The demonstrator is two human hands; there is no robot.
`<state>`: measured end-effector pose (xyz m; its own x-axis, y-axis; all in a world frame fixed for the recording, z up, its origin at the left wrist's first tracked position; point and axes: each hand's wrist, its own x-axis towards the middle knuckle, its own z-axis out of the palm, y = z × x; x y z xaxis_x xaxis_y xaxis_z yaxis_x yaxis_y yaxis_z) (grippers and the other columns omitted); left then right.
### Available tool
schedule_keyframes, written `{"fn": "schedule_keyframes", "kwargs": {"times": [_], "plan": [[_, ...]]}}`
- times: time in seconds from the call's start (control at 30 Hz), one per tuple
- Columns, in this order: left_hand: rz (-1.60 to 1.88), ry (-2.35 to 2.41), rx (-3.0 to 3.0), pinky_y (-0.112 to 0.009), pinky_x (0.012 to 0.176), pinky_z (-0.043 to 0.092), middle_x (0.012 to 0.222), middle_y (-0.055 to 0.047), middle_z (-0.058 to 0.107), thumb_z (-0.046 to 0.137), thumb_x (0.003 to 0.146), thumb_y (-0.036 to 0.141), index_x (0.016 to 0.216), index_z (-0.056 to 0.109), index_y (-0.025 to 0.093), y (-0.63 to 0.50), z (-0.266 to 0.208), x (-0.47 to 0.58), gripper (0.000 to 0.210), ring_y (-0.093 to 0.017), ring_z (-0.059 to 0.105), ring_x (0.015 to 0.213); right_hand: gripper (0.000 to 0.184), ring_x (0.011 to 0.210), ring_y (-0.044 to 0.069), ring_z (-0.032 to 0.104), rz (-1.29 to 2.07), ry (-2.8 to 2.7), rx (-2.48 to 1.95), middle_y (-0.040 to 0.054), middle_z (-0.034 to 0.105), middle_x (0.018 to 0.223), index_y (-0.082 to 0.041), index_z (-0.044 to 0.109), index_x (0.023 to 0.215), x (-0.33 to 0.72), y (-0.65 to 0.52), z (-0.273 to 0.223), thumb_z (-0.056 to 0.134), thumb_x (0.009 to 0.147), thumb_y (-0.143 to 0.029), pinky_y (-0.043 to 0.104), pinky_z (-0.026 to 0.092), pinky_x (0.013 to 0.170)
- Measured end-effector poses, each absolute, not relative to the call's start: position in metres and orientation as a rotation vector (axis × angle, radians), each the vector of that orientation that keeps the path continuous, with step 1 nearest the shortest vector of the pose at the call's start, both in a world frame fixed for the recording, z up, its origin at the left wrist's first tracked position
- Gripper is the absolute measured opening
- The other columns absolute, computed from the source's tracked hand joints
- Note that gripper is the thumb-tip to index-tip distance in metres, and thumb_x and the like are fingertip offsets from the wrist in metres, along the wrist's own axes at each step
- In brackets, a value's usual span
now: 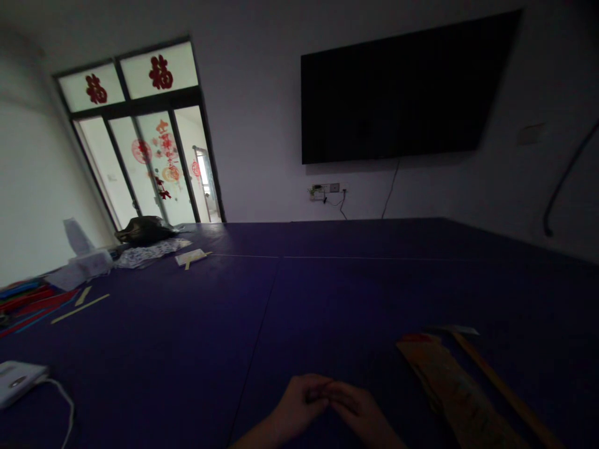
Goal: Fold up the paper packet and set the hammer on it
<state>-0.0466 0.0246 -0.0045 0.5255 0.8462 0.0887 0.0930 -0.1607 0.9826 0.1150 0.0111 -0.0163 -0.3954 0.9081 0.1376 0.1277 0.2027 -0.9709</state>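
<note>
My left hand and my right hand meet low in the view, just above the dark blue table. Their fingertips touch each other and curl around something small and dark. The room is dim, so I cannot make out what is pinched between them. To the right of my right hand lies a long brown paper sleeve with a red end, and beside it a long wooden stick.
At the left edge lie a white device with a cable, red and blue strips, wooden sticks, a tissue box, a black bag and patterned paper. A black screen hangs on the far wall.
</note>
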Motion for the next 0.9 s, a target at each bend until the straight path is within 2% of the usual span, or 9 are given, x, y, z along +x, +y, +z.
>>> {"fn": "schedule_keyframes", "kwargs": {"times": [0.33,0.57,0.8,0.9], "plan": [[0.793,0.818,1.649,-0.03,0.083,0.043,0.096,-0.006,0.066,0.056,0.069,0.018,0.1,0.064,0.016,0.0232,-0.0005,-0.047,0.033,-0.019,0.058,0.091,0.019,0.091,0.023,0.062,1.284,-1.634,-0.972,0.0092,0.07,0.088,-0.017,0.066,0.084,0.1126,0.0095,-0.014,0.055,0.074,-0.029,0.033,0.046,0.083],[0.811,0.82,1.608,-0.031,0.084,0.043,0.098,-0.007,0.066,0.055,0.068,0.014,0.098,0.064,0.015,0.0228,-0.0023,-0.0463,0.032,-0.019,0.059,0.092,0.023,0.088,0.023,0.063,1.32,-1.611,-0.936,0.0097,0.07,0.088,-0.018,0.066,0.084,0.1131,0.01,-0.0153,0.056,0.073,-0.035,0.035,0.046,0.084],[0.8,0.812,1.655,-0.031,0.084,0.043,0.099,-0.007,0.065,0.055,0.069,0.015,0.1,0.064,0.016,0.0244,-0.0048,-0.0469,0.033,-0.019,0.058,0.094,0.037,0.091,0.025,0.063,1.318,-1.635,-0.997,0.0129,0.069,0.093,-0.016,0.066,0.088,0.1132,0.0105,-0.0131,0.056,0.071,-0.047,0.036,0.046,0.085],[0.802,0.771,1.639,-0.032,0.084,0.043,0.101,-0.008,0.064,0.055,0.069,0.014,0.102,0.063,0.015,0.0243,-0.0049,-0.0464,0.034,-0.02,0.058,0.094,0.036,0.092,0.025,0.062,1.319,-1.622,-0.998,0.0126,0.069,0.095,-0.018,0.066,0.087,0.1141,0.0102,-0.0137,0.056,0.07,-0.047,0.036,0.046,0.085]]}}
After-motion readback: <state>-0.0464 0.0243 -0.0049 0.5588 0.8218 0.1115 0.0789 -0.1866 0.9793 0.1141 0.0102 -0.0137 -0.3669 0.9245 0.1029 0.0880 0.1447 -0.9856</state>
